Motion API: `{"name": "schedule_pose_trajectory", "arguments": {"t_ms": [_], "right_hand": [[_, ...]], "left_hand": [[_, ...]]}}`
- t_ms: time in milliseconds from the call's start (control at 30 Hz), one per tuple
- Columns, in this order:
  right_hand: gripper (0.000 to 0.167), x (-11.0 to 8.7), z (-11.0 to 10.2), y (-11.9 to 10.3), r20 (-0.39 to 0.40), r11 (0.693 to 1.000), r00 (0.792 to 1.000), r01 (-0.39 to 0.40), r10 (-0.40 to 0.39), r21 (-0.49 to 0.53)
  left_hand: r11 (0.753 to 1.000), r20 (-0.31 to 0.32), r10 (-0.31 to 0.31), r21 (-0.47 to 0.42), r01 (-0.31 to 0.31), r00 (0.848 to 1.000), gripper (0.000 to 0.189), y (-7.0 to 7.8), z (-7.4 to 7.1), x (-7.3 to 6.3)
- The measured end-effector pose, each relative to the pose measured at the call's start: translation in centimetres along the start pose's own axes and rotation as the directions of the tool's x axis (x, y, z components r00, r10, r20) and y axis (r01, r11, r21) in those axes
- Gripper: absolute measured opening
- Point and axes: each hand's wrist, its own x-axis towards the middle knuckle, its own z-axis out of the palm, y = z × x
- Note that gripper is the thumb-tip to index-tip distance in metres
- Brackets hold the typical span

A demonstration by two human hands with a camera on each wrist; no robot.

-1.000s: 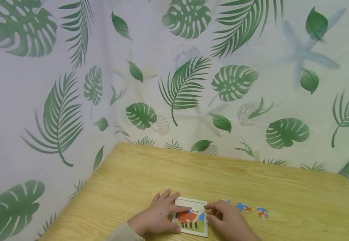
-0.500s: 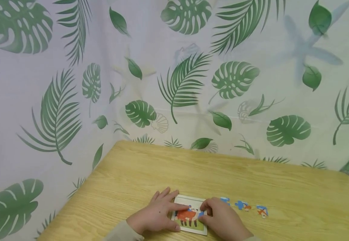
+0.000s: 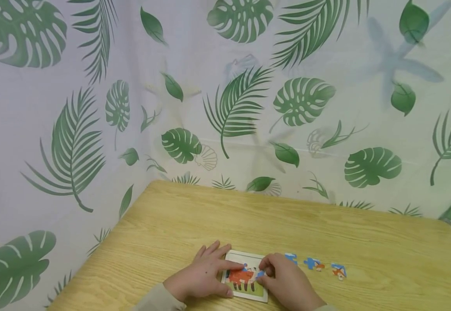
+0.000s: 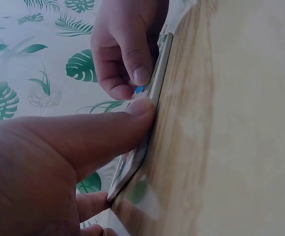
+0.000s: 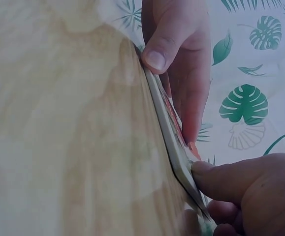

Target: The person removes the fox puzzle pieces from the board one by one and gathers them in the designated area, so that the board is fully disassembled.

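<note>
A small framed jigsaw puzzle (image 3: 244, 258) with a red-bodied animal picture lies on the wooden table. My left hand (image 3: 206, 275) rests across its left side, index finger stretched onto the picture and thumb at the near edge. At the puzzle's right side, my right hand (image 3: 289, 280) pinches a small blue puzzle piece (image 3: 260, 274) between thumb and fingers, right over the picture. The left wrist view shows blue of this piece (image 4: 140, 89) just under the right fingertips; most of it is hidden.
To the right of my right hand lie loose puzzle pieces: a blue one (image 3: 290, 258), a blue and orange one (image 3: 314, 264) and another with orange and white (image 3: 339, 271). A leaf-patterned cloth (image 3: 244, 168) hangs behind the wooden table (image 3: 194, 216).
My right hand has moved left from the puzzle's right edge onto the picture, bringing the blue piece. It has barely shifted in the last half second. The left hand stays in place.
</note>
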Motion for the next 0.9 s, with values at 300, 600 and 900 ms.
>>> {"name": "schedule_pose_trajectory", "arguments": {"t_ms": [300,600,900], "right_hand": [[0.013,-0.15,0.03,-0.20,-0.031,0.998,0.999,-0.027,0.029,0.064],[0.012,-0.36,0.05,-0.48,-0.082,0.991,0.995,-0.043,0.054,0.125],[0.010,-0.39,-0.10,0.02,-0.091,0.982,0.994,-0.048,0.066,0.184]], "left_hand": [[1.000,-0.005,0.007,-0.021,-0.007,1.000,0.061,0.05,0.00,0.00],[0.999,-0.007,-0.002,-0.033,0.002,1.000,0.062,0.07,-0.06,-0.03],[1.000,-0.005,0.002,-0.027,-0.002,1.000,0.063,0.21,-0.18,-0.16]]}}
